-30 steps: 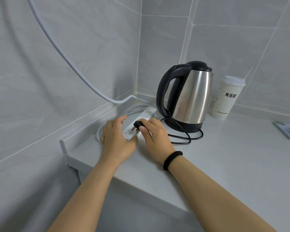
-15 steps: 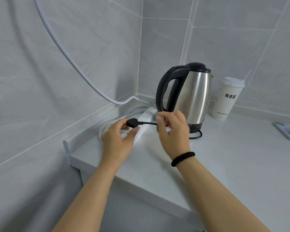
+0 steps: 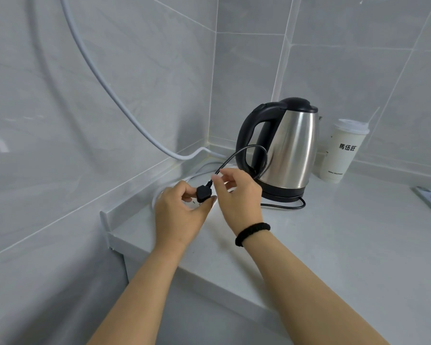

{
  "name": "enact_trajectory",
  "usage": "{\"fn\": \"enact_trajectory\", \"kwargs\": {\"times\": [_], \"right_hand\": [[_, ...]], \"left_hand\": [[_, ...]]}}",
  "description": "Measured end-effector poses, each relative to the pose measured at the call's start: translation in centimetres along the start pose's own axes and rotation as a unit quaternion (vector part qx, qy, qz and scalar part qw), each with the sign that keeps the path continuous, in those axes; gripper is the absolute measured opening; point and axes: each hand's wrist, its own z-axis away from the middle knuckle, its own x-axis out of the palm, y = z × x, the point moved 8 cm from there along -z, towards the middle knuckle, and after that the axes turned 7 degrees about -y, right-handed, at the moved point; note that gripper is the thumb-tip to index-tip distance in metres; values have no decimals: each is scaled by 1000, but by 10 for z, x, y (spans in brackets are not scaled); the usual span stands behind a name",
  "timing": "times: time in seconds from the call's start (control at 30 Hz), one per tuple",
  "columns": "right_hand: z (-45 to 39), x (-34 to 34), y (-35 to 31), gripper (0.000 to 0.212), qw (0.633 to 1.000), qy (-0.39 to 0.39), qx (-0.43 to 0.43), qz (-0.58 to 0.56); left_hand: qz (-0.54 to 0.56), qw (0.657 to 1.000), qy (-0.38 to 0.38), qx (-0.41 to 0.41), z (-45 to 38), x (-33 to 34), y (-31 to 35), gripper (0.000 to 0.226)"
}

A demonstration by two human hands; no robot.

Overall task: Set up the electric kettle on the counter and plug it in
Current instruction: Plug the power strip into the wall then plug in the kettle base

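**Plug held above the power strip, kettle standing in the corner**

The left hand (image 3: 178, 211) has the black plug (image 3: 204, 194) pinched between thumb and fingertips, lifted just above the white power strip (image 3: 193, 202), most of which is hidden under the hands. The right hand (image 3: 237, 192), a black band at its wrist, nips the black cord (image 3: 234, 156) just behind the plug with thumb and forefinger, the other fingers loosely curled. From there the cord arcs up and loops back in front of the kettle's handle. The steel kettle (image 3: 288, 150) stands upright on its black base at the far side of the pale counter (image 3: 334, 245), near the tiled corner. Just to its right is a white lidded cup (image 3: 343, 151). A white cable (image 3: 105, 78) hangs down the left wall to the counter.
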Motion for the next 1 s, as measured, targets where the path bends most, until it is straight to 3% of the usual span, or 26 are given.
{"fn": "enact_trajectory", "kwargs": {"times": [0.23, 0.33, 0.5, 0.67, 1.0], "right_hand": [[-2, 20, -13, 33, 998, -54, 44, 9], [-5, 21, -14, 38, 993, -95, 63, 15], [-7, 25, -21, 53, 983, -170, 56, 35], [-7, 20, -24, 66, 974, -218, 21, 56], [-9, 9, -21, 64, 955, -260, -55, 134]], "left_hand": [[1, 999, 20, 27, 2, -4, 8, 40], [14, 1000, 18, 15, 3, -4, 4, 45], [62, 997, 16, -47, 0, -5, -9, 32], [135, 987, 7, -83, 1, -5, -8, 23], [162, 982, -86, -33, -5, 12, -2, 31]]}}
